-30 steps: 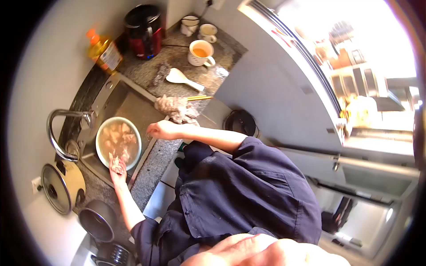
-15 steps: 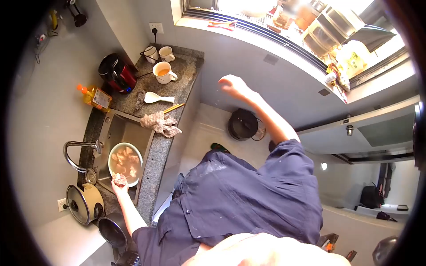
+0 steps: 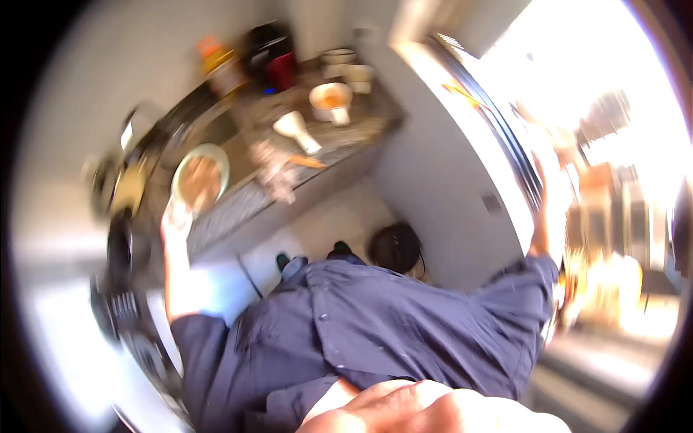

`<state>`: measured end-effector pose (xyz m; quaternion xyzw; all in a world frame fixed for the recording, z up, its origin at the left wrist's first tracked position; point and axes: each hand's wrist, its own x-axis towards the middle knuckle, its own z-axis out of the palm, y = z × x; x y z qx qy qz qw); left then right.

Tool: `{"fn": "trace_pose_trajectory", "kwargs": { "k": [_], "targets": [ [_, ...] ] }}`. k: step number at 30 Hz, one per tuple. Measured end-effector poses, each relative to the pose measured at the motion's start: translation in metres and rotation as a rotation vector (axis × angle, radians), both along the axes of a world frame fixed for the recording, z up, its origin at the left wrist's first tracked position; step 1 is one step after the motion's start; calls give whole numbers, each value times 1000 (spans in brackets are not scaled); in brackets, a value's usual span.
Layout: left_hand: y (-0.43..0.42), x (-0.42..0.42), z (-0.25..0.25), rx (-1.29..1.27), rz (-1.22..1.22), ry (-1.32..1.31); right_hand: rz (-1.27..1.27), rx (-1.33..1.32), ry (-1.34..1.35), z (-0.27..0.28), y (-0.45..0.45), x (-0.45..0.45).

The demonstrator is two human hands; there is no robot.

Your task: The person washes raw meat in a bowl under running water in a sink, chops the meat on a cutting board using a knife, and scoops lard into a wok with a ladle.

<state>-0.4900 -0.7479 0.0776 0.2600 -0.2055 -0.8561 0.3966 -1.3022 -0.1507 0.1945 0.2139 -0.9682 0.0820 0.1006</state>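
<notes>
My left hand [image 3: 175, 219] is at the near left rim of a pale bowl [image 3: 224, 167]. Blur softens its fingers, which look closed around a lumpy piece of meat. Inside the bowl, several chunks of meat [image 3: 200, 180] sit in cloudy water. The bowl stands in the steel sink [image 3: 160, 162]. My right arm reaches out to the window opening, where my right hand [image 3: 551, 160] is smeared by motion and glare. Its fingers cannot be made out, nor whether it touches anything there.
On the counter are a crumpled cloth [image 3: 274, 172], a white spoon [image 3: 296, 130], a mug with orange liquid [image 3: 331, 99], a dark red kettle [image 3: 278, 61] and a yellow bottle [image 3: 222, 71]. A black round object [image 3: 394, 247] sits on the floor. Blurred items [image 3: 603, 209] fill the window area.
My view has swung toward the window. My right arm has moved from over the floor to the window opening. My left hand stays by the bowl's rim.
</notes>
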Motion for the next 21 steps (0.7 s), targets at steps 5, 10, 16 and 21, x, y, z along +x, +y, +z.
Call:
{"fn": "trace_pose_trajectory", "kwargs": {
  "k": [5,10,16,21],
  "targets": [
    [75,-8,61,117,393,-206,89,69,-126,-27,-30,-49],
    [103,56,34,-87,174,82,5,79,-139,-23,-34,-57],
    [168,131,24,-117,388,-172,-64,25,-125,-5,-36,-45],
    [214,187,35,-86,578,-706,-124,-110,-101,21,-37,-16]
  ]
}}
